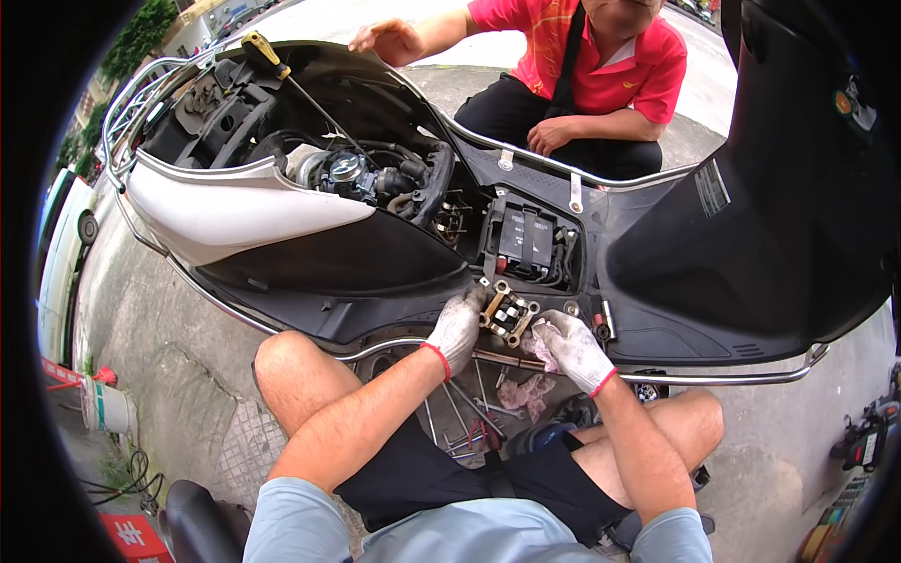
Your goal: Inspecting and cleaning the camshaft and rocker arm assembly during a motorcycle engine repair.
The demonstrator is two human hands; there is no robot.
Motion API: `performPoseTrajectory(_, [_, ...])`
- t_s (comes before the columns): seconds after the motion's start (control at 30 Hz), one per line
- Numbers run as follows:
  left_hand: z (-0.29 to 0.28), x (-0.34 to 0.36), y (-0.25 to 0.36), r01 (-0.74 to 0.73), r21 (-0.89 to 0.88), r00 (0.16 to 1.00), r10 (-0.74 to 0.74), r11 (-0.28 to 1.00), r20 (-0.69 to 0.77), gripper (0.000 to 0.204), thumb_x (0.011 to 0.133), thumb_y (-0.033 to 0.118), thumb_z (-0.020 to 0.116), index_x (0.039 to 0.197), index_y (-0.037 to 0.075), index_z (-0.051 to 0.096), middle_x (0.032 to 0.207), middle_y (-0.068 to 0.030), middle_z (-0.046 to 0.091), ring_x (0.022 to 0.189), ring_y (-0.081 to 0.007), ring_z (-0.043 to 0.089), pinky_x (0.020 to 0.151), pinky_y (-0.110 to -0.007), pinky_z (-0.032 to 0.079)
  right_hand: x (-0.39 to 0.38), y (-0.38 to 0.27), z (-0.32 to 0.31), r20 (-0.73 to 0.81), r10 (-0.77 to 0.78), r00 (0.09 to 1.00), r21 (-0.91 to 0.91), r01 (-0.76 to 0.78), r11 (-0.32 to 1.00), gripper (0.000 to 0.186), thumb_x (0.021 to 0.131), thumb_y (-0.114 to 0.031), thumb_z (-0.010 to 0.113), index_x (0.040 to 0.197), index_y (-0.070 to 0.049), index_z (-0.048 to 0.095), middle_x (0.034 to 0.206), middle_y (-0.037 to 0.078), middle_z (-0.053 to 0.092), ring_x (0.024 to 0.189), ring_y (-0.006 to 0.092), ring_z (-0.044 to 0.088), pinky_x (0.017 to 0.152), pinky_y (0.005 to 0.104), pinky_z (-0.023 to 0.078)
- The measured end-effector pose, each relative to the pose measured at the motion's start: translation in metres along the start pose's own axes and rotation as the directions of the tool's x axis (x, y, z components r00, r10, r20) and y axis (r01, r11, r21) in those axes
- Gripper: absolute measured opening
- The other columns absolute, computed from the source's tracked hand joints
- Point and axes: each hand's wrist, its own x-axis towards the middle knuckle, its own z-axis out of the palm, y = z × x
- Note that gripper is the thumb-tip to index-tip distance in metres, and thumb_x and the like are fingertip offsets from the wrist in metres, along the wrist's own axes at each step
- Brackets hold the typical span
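White and black panels cover the scooter (pixel 282 220), its engine bay open. Beyond it crouches a person in a red shirt (pixel 615 89), one hand over the bay's far rim. A black battery (pixel 526 236) sits in the footboard's opening, and a yellow-handled screwdriver (pixel 267 54) slants into the bay. The left hand (pixel 458 327), gloved in white, has its grip clamped on the left side of a squarish metal part (pixel 512 326), just on the near side of the battery. The right hand (pixel 574 349), gloved likewise, closes its grip on a crumpled pinkish cloth (pixel 539 351) at the part's right edge.
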Motion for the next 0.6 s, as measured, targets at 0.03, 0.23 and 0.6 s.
performPoseTrajectory(0.03, [-0.001,0.001,0.0,0.0,0.0,1.0,0.0,1.0,0.001,0.035,0.107,0.031,0.043,0.119,0.004,0.062,0.102,-0.0075,0.069,0.083,-0.0171,0.068,0.063,-0.033,0.06,0.0,-0.001,0.0,-0.001,0.0,1.0,0.0,0.0,1.0,0.028,0.101,-0.02,0.056,0.113,0.004,0.064,0.078,0.005,0.062,0.063,0.01,0.057,0.051,0.0271,0.049])
performPoseTrajectory(0.23, [0.009,-0.01,0.013,-0.009,-0.047,1.0,0.008,0.999,-0.02,0.04,0.105,0.036,0.042,0.111,0.005,0.066,0.091,-0.0054,0.069,0.075,-0.0131,0.064,0.064,-0.029,0.051,-0.001,-0.006,0.0,-0.013,0.023,1.0,0.043,-0.022,0.999,0.03,0.102,-0.023,0.056,0.114,0.004,0.064,0.082,0.007,0.064,0.068,0.0127,0.059,0.057,0.0291,0.051])
performPoseTrajectory(0.6, [0.013,-0.019,0.026,-0.069,0.004,0.997,0.069,0.998,-0.022,0.035,0.106,0.032,0.04,0.107,0.003,0.06,0.09,-0.008,0.065,0.072,-0.0156,0.063,0.058,-0.031,0.052,0.002,-0.003,-0.012,-0.141,-0.099,0.985,0.143,0.119,0.983,0.026,0.098,-0.015,0.055,0.115,0.003,0.063,0.099,0.007,0.066,0.084,0.0133,0.063,0.073,0.0286,0.052])
